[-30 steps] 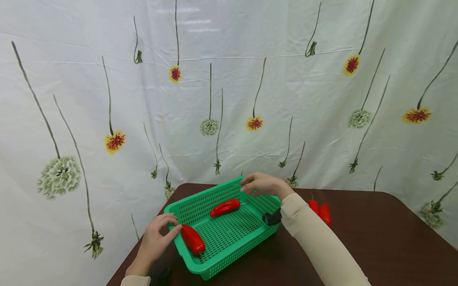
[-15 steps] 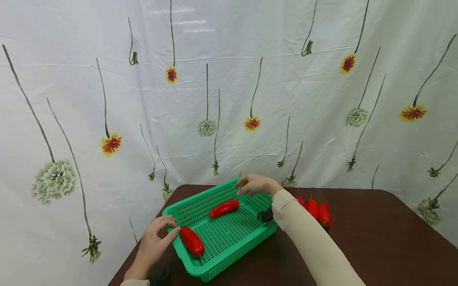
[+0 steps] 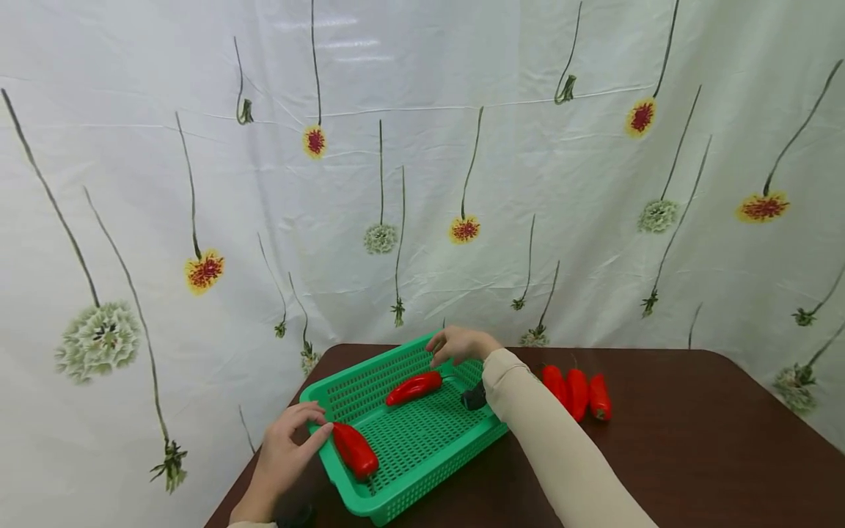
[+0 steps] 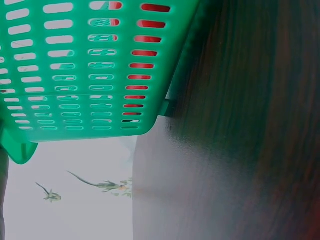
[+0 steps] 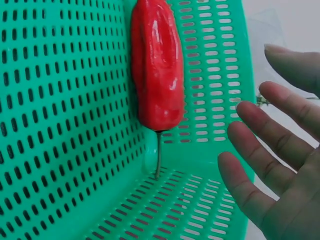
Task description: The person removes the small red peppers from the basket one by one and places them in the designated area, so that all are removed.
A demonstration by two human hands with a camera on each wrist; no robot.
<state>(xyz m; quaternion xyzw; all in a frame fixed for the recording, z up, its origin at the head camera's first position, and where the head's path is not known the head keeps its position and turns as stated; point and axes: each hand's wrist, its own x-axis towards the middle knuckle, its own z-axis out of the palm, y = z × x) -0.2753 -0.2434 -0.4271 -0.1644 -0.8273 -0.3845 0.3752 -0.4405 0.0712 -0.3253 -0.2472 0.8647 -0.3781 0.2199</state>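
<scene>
In the head view a green plastic basket (image 3: 422, 473) stands at an angle on the dark table. One red pepper (image 3: 414, 388) lies inside along its far wall; the right wrist view shows this red pepper (image 5: 159, 70) with its thin stem. Another red pepper (image 3: 356, 451) lies at the left end. My left hand (image 3: 280, 455) is at the left rim, fingers loosely bent, thumb tip right by the second pepper's end. My right hand (image 3: 462, 343) hovers over the far right side of the basket. Its fingers (image 5: 262, 170) are spread, holding nothing.
Several red peppers (image 3: 576, 389) lie side by side on the dark brown table (image 3: 667, 433), right of the basket. A white curtain (image 3: 422, 279) with printed flowers hangs behind. A black device (image 3: 473, 396) is at my right wrist.
My right hand and forearm have shifted left over the basket, uncovering more of the peppers on the table. My left hand and the peppers in the basket stay put.
</scene>
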